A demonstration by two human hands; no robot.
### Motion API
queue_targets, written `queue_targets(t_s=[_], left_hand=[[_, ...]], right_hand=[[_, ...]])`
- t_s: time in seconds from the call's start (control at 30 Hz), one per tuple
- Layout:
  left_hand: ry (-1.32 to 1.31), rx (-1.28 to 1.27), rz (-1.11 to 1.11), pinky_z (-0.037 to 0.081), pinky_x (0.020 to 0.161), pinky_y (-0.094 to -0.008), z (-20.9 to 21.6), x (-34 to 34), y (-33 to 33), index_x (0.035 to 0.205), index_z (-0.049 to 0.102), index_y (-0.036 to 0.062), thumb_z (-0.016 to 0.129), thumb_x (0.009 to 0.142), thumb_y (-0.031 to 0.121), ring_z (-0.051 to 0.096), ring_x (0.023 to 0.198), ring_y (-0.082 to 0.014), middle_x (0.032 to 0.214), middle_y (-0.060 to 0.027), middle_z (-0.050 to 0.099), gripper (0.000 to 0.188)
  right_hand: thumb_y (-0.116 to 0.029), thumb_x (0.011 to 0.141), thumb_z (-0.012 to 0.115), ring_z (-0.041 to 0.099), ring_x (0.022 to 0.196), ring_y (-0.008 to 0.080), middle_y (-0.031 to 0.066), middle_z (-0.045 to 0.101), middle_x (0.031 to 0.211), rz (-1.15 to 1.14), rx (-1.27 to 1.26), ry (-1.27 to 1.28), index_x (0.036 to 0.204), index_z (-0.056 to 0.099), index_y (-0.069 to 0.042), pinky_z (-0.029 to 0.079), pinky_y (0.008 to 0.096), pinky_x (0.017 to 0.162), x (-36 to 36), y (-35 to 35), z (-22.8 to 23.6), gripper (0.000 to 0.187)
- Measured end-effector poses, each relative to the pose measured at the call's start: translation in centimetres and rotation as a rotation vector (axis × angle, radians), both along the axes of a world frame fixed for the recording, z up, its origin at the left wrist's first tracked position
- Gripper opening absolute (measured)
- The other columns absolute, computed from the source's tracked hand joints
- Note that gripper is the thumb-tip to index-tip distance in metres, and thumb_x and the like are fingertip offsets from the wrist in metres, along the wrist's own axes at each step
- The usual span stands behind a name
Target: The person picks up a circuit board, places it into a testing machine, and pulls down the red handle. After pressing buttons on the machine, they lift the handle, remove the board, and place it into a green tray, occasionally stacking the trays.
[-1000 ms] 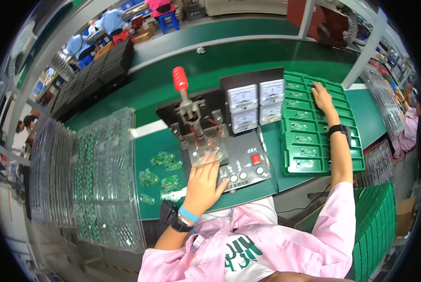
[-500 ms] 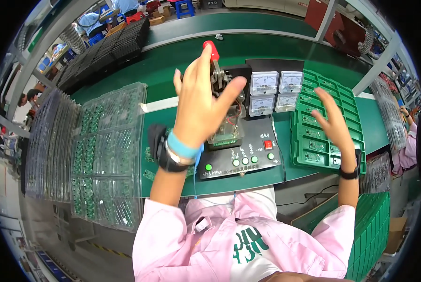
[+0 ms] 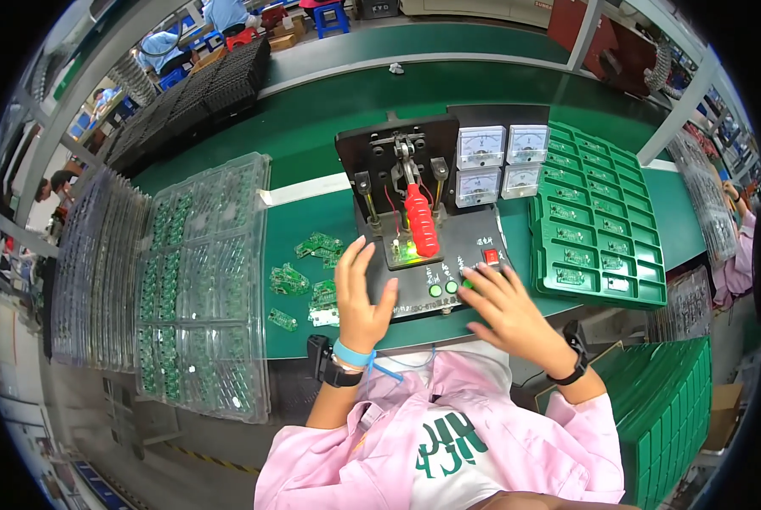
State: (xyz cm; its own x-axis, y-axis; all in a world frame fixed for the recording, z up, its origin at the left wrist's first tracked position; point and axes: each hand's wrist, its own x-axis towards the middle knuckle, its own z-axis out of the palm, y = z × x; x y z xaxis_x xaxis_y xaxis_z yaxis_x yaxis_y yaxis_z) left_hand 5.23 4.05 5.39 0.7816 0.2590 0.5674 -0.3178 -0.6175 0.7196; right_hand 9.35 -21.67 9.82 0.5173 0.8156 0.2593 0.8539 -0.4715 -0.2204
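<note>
In front of me stands a black test fixture with a toggle clamp whose red handle points down toward me. Under the clamp a clear press plate covers a green circuit board, where a bright green light glows. My left hand is open at the fixture's left front corner, fingers apart and holding nothing. Over the row of green push buttons on the fixture's front, my right hand has its fingers spread; the fingertips partly hide the buttons, so I cannot tell if one is pressed.
Loose circuit boards lie left of the fixture. Farther left are clear blister trays with boards. Several panel meters stand behind the fixture, beside a green compartment tray of boards. Black trays are stacked at the far left.
The red clamp handle has swung from upright down toward me. My left hand has left it and come down to the left; my right hand has moved left from beside the green tray to the buttons.
</note>
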Motion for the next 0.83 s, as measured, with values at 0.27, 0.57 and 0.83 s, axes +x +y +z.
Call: queue_targets(t_s=[0.27, 0.57, 0.83], left_hand=[[0.004, 0.415, 0.137, 0.014, 0.109, -0.0639, 0.2, 0.2, -0.4, 0.135, 0.053, 0.0279, 0.073, 0.078, 0.044, 0.023, 0.137, -0.0449, 0.149, -0.0198, 0.031, 0.063], [0.263, 0.493, 0.122, 0.010, 0.106, -0.0690, 1.5, 0.5, -0.5, 0.136, 0.051, 0.0277, 0.075, 0.070, 0.056, 0.020, 0.140, -0.0424, 0.153, -0.0202, 0.024, 0.075], [0.149, 0.394, 0.190, 0.008, 0.108, -0.0684, -0.3, -0.1, -0.3, 0.141, 0.044, 0.0261, 0.072, 0.075, 0.055, 0.017, 0.142, -0.0412, 0.158, -0.0116, 0.018, 0.078]], right_hand=[[-0.017, 0.074, 0.074, 0.055, 0.114, 0.0276, 0.0089, 0.058, 0.131, -0.036, 0.234, -0.232, 0.122, 0.058, -0.007, 0.043, 0.0456, 0.097, -1.2, 2.4, -5.6, 0.051], [-0.016, 0.073, 0.074, 0.060, 0.099, 0.0248, 0.0074, 0.064, 0.121, -0.050, 0.382, -0.165, 0.115, 0.062, -0.005, 0.047, 0.0419, 0.088, -0.4, 2.7, -5.1, 0.046], [-0.030, 0.082, 0.070, 0.065, 0.095, 0.0233, 0.0091, 0.068, 0.115, 0.571, 0.614, -0.599, 0.110, 0.066, -0.008, 0.051, 0.0384, 0.083, 7.5, 9.6, 7.2, 0.036]])
